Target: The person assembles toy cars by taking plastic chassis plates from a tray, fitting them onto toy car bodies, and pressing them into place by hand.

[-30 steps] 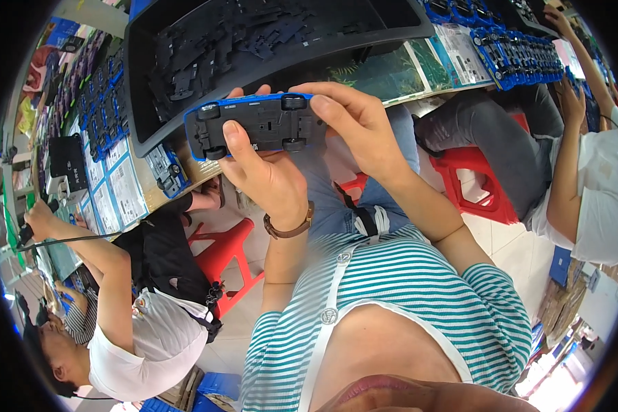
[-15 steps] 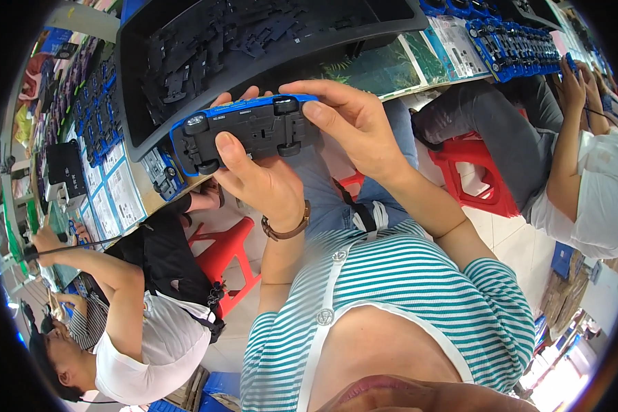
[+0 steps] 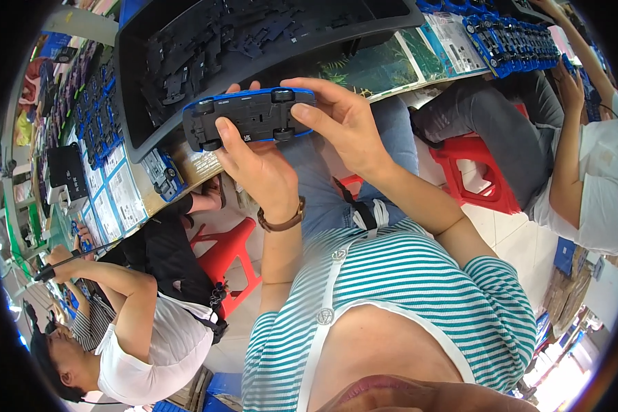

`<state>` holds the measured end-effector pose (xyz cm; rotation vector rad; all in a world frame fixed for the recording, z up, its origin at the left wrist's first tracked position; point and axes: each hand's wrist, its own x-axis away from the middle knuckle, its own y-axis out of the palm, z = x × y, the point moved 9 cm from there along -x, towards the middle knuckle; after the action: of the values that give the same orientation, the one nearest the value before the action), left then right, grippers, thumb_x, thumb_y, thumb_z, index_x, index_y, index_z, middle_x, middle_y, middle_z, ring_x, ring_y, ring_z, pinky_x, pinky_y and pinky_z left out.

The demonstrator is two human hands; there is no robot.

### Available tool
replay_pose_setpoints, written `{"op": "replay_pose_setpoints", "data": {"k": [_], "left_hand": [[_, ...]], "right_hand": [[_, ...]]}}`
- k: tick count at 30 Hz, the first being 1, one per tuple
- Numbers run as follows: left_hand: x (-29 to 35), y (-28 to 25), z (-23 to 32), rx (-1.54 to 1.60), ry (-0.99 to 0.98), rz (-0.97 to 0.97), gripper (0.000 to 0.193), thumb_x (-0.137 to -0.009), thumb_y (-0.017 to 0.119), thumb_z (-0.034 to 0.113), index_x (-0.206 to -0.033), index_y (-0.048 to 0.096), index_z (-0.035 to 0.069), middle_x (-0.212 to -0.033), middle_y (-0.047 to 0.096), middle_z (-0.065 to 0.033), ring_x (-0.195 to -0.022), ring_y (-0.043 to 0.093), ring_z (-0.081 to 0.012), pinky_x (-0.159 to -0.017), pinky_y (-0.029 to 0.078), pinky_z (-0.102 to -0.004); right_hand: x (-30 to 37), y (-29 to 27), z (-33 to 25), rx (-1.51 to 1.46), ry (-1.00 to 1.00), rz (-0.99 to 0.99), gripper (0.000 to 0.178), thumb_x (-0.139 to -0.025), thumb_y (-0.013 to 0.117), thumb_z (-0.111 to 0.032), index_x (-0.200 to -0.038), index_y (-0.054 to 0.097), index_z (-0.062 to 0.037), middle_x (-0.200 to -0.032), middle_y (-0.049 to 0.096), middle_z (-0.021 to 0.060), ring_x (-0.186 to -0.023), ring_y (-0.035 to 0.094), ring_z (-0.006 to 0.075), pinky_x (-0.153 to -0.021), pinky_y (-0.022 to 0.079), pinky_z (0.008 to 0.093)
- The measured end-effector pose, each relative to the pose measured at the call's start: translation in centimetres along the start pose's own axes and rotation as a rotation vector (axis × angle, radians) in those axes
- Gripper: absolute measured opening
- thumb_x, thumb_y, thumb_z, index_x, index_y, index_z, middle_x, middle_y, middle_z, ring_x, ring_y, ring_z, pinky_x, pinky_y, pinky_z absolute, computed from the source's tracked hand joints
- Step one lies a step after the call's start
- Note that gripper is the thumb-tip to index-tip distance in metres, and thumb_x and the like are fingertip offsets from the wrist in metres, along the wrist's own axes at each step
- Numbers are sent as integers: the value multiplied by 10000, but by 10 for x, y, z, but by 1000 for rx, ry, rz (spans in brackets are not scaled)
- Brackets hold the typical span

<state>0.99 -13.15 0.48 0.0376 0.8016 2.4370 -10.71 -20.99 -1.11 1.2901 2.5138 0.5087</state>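
Note:
A blue toy car (image 3: 257, 118) is held up between my two hands, its black underside and wheels facing me. My left hand (image 3: 257, 161) grips the left part, with the thumb pressed on the black base and the fingertips showing over the far edge. At the right end, my right hand (image 3: 343, 127) pinches the car, its thumb near a wheel and its fingers behind the blue body. Just beyond the car stands a large black tray (image 3: 134, 103) with many black plastic car bases (image 3: 206, 51) in it.
Another toy car (image 3: 161, 177) lies on the table left of the tray. Rows of blue cars (image 3: 515, 48) stand at the far right, more (image 3: 97, 113) at the left. Co-workers sit on both sides, near red stools (image 3: 470, 168) (image 3: 230, 257).
The toy car has tipped so that its underside faces me more fully and less blue shows. Both hands shifted slightly with it. The co-workers' arms moved.

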Motion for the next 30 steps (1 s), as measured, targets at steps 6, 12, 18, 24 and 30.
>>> {"op": "replay_pose_setpoints", "data": {"k": [6, 12, 18, 24, 30], "left_hand": [[12, 6, 10, 34, -106, -118, 458, -940, 558, 177, -1315, 365, -2, -1256, 508, -192, -1071, 590, -326, -922, 499, -406], [20, 6, 16, 56, -51, -99, 473, -924, 576, 167, -1295, 368, -40, -1258, 496, -213, -1051, 595, -348, -908, 512, -432], [29, 1, 12, -74, 79, -28, 468, -919, 585, 177, -1263, 391, -75, -1254, 500, -220, -1030, 598, -317, -877, 526, -403], [14, -11, 8, 21, -71, 33, 422, -916, 597, 187, -1236, 440, -38, -1203, 560, -194, -971, 610, -223, -822, 535, -335], [19, -8, 17, -88, 112, 34, 478, -900, 614, 139, -1295, 386, -5, -1204, 556, -202, -972, 610, -243, -843, 534, -355]], "right_hand": [[9, 7, -19, 60, -59, -4, 346, -857, 670, -126, -1188, 605, -46, -1035, 647, 58, -888, 614, 102, -787, 503, 236], [12, 6, -21, 35, -41, -4, 312, -865, 659, -133, -1162, 621, -44, -1031, 650, 49, -900, 604, 95, -797, 494, 241], [10, 2, -4, 24, 11, -63, 314, -903, 601, -113, -1199, 588, -9, -1084, 638, 89, -978, 582, 122, -860, 477, 266], [18, 9, -7, 19, 7, -51, 458, -864, 651, -90, -1299, 514, -52, -1103, 620, 75, -943, 590, 102, -809, 505, 252], [16, 9, 0, -18, 10, -87, 499, -841, 662, -45, -1312, 494, -45, -1119, 617, 73, -1006, 575, 103, -842, 495, 262]]}}
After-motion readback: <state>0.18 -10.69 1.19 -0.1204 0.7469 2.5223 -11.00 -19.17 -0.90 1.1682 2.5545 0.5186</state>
